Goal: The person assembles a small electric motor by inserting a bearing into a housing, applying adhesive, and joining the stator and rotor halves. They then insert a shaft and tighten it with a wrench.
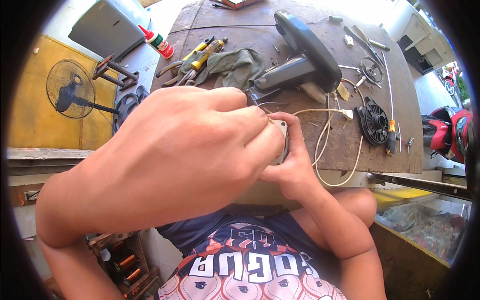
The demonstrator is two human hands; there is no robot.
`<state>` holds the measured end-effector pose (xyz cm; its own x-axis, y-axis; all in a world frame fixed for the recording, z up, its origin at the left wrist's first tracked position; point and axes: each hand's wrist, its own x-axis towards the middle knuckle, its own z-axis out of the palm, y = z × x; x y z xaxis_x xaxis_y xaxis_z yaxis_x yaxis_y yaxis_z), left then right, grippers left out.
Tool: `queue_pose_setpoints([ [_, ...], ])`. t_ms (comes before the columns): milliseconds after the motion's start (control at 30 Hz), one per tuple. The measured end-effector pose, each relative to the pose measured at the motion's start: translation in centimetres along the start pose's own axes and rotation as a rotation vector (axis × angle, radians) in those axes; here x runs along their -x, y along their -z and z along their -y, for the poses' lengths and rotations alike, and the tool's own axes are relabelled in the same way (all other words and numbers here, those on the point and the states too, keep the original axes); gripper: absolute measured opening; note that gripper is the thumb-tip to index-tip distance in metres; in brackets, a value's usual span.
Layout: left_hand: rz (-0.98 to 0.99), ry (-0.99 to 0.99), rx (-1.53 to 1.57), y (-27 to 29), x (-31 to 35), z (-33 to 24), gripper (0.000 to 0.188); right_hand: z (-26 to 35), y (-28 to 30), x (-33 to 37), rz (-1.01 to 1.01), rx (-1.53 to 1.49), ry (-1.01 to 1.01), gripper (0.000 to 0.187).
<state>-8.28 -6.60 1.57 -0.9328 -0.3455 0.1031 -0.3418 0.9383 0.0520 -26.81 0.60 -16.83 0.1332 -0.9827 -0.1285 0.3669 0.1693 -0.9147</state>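
My left hand (200, 135) fills the middle of the view, its fingers closed in a pinch. What they grip is hidden behind the knuckles. Close against it, my right hand (294, 165) is closed around a pale metal part (283, 128) with a small hole at its corner. Most of that part is covered by my left hand. Just beyond my fingers, a black fan base with a stubby neck (312, 55) lies on its side on the brown wooden table (240, 25). A white cord (327, 135) with a plug loops beside my right hand.
Left on the table are a green cloth (237, 65), yellow-handled tools (207, 54) and a glue bottle (159, 42). A black round fan housing (374, 121) and an orange-handled screwdriver (391, 137) lie right. A standing fan (72, 90) and a red motorcycle (450, 132) are farther off.
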Motion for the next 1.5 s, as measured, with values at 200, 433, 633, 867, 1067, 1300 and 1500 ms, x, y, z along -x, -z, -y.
queue_pose_setpoints([
  [200, 0.127, 0.083, -0.132, 0.5, -0.1, -0.2, 0.026, 0.0, -0.1, 0.0, -0.007, 0.002, 0.002, 0.096],
  [433, 0.247, 0.078, -0.126, 1.2, -0.6, 0.1, 0.024, 0.0, -0.2, -0.1, -0.005, -0.048, 0.004, 0.096],
  [633, 0.048, 0.005, 0.055, 0.0, -0.4, 0.3, 0.031, 0.3, 0.2, 0.0, 0.004, -0.039, -0.026, 0.096],
  [867, -0.141, 0.509, 0.208, -2.8, 3.2, 5.7, 0.048, 1.5, 0.1, 0.2, -0.051, -0.39, -0.104, 0.098],
  [1067, -0.253, 0.89, 0.529, -8.4, 5.5, 8.8, 0.022, 4.3, 2.9, 0.1, -0.049, -0.474, -0.129, 0.091],
  [1300, -0.35, 0.924, 0.572, -11.6, 6.4, 11.9, 0.023, 5.9, 5.6, -0.9, 0.027, -0.564, -0.095, 0.082],
  [1500, -0.792, 1.191, 0.601, -13.9, 9.4, 20.1, 0.061, 5.9, 5.2, -0.9, 0.027, -0.52, -0.125, 0.095],
])
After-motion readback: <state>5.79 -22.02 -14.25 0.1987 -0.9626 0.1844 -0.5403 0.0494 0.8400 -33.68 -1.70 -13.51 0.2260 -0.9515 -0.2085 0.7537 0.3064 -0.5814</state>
